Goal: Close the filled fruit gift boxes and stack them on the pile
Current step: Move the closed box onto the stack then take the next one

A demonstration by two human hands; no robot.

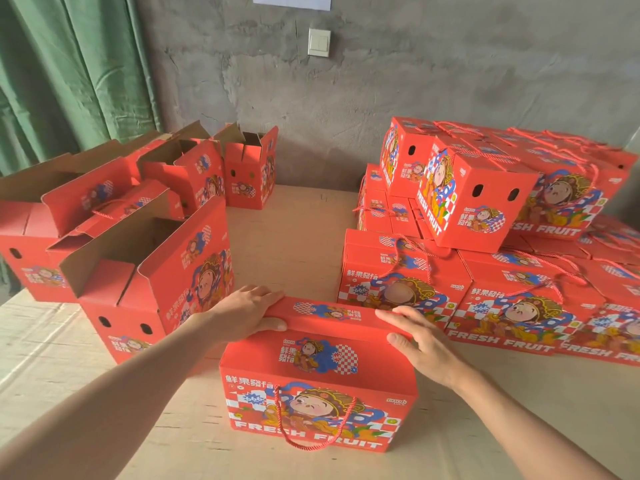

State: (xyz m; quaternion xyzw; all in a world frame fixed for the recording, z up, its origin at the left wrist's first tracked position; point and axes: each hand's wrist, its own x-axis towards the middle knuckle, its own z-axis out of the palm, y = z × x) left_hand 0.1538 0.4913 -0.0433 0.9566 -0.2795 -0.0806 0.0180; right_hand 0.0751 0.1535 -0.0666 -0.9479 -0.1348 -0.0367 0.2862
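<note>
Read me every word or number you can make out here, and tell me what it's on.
"FRESH FRUIT": front of the nearest closed red cardboard gift box.
"666": blue burst on that front.
"GOOD": small logo there; line beneath unreadable.
"FRESH FRUIT": fronts of the stacked red boxes at right.
Chinese headings: too stylised to read surely.

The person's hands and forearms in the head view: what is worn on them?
Nothing is worn. The left hand and right hand are bare: no gloves, rings, watch or bracelet visible. The left forearm and right forearm show no sleeve within the frame.
</note>
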